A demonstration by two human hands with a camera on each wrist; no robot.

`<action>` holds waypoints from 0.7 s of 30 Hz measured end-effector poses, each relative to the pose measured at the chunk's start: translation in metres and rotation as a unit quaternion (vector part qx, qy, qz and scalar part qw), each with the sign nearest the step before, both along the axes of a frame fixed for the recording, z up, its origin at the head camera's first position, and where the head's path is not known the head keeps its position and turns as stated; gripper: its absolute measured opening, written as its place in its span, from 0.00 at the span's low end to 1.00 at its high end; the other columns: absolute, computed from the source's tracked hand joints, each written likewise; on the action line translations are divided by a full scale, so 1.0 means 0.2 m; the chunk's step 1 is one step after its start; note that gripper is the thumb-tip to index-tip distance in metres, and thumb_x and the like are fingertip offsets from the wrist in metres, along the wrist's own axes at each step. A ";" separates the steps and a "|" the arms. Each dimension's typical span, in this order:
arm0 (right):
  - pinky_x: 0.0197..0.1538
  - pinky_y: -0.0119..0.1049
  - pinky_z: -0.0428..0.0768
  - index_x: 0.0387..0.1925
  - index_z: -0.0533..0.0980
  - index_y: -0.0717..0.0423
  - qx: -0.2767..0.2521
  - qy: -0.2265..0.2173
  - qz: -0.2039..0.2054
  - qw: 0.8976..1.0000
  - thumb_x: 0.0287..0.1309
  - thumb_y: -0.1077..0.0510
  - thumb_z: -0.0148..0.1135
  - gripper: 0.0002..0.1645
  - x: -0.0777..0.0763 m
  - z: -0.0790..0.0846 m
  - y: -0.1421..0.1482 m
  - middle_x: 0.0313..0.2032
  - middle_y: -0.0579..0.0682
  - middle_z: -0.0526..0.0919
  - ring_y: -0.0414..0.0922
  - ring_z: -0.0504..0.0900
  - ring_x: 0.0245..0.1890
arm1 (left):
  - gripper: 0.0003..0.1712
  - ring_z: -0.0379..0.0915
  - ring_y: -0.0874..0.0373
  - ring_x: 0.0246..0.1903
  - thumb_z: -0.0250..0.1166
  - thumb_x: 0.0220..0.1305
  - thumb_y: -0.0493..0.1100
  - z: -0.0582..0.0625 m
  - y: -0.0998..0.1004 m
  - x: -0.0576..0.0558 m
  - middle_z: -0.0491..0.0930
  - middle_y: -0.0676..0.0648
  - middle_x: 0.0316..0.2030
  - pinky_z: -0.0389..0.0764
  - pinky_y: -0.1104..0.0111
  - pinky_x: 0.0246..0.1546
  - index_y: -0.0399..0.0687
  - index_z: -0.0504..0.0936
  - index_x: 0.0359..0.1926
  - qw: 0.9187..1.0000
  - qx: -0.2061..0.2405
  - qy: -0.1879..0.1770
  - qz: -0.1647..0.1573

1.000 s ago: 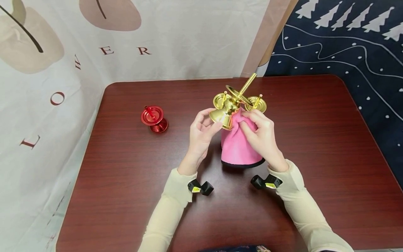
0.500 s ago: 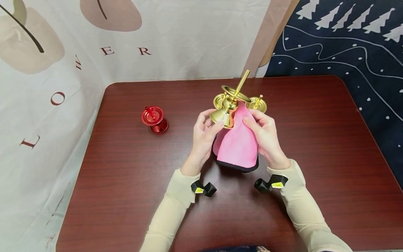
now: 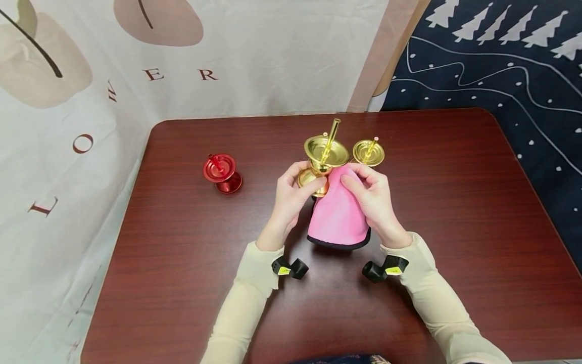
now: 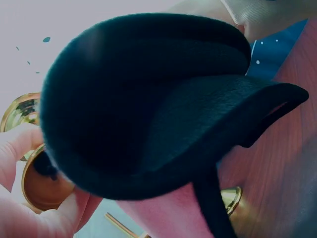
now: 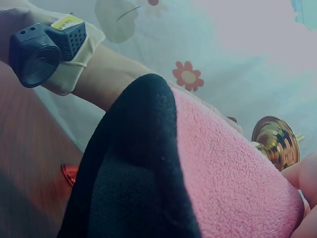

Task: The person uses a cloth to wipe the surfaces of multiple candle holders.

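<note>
My left hand (image 3: 287,202) grips the base of a gold candlestick (image 3: 320,151) between thumb and fingers, its spike pointing up and slightly right. Thumb and fingers of my right hand (image 3: 375,201) pinch a pink cloth (image 3: 338,218) with a black border. The cloth's upper end lies against the candlestick's lower right side, and the rest hangs down. Seen from the left wrist, the cloth's black inner side (image 4: 124,99) curves into a hollow and hides much of the work. The right wrist view shows its fuzzy pink face (image 5: 223,163) and a gold candlestick (image 5: 273,144) beyond.
A second gold candlestick (image 3: 369,152) stands just behind my right hand. Another gold piece, mostly hidden, shows its tip behind the held candlestick. To the left, a red candlestick (image 3: 220,169) stands on the brown table (image 3: 182,283). Printed curtains hang behind the table.
The held candlestick has turned from a rightward lean to nearly upright, its dish now facing up. The cloth has shifted left, and my right hand has regripped it near its top.
</note>
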State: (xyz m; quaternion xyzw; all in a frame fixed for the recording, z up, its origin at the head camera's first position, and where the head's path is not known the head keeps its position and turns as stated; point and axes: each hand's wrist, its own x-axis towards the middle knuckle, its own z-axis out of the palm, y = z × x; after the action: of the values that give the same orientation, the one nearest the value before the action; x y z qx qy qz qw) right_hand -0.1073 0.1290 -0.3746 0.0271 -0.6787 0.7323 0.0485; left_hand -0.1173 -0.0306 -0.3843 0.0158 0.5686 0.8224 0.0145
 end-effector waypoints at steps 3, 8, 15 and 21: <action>0.32 0.25 0.76 0.41 0.75 0.78 0.023 0.016 -0.002 1.000 0.53 0.72 0.59 0.13 0.00 0.00 -0.01 0.29 0.38 0.82 0.35 0.77 0.28 | 0.19 0.75 0.61 0.34 0.65 0.48 0.22 0.00 -0.01 0.00 0.78 0.52 0.34 0.77 0.74 0.35 0.25 0.74 0.44 1.000 -0.017 0.011 -0.005; 0.32 0.25 0.77 0.42 0.75 0.78 0.038 0.016 0.008 0.999 0.53 0.73 0.58 0.14 0.01 0.01 -0.02 0.28 0.37 0.82 0.34 0.77 0.27 | 0.20 0.75 0.62 0.33 0.66 0.46 0.22 -0.01 -0.04 -0.01 0.79 0.56 0.32 0.76 0.73 0.37 0.24 0.75 0.44 0.997 -0.052 0.047 -0.010; 0.35 0.26 0.78 0.46 0.74 0.77 0.048 0.012 0.033 0.998 0.53 0.73 0.59 0.17 0.00 0.01 -0.02 0.34 0.38 0.82 0.34 0.79 0.31 | 0.16 0.71 0.62 0.36 0.71 0.43 0.27 -0.03 -0.08 -0.03 0.78 0.51 0.33 0.72 0.72 0.36 0.29 0.80 0.38 0.979 -0.161 0.126 0.014; 0.36 0.26 0.78 0.45 0.75 0.77 0.062 0.013 0.045 0.997 0.52 0.73 0.59 0.16 -0.01 0.00 -0.01 0.33 0.38 0.81 0.34 0.78 0.32 | 0.17 0.69 0.57 0.35 0.73 0.41 0.30 -0.05 -0.11 -0.04 0.76 0.41 0.31 0.68 0.70 0.33 0.34 0.82 0.36 0.954 -0.219 0.202 0.035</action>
State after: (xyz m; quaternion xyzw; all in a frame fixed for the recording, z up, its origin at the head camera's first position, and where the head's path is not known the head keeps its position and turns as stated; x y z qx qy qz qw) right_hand -0.1084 0.1264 -0.3736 0.0703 -0.7202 0.6899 0.0221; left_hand -0.1244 -0.0533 -0.3945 0.1579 0.7259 0.6575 -0.1259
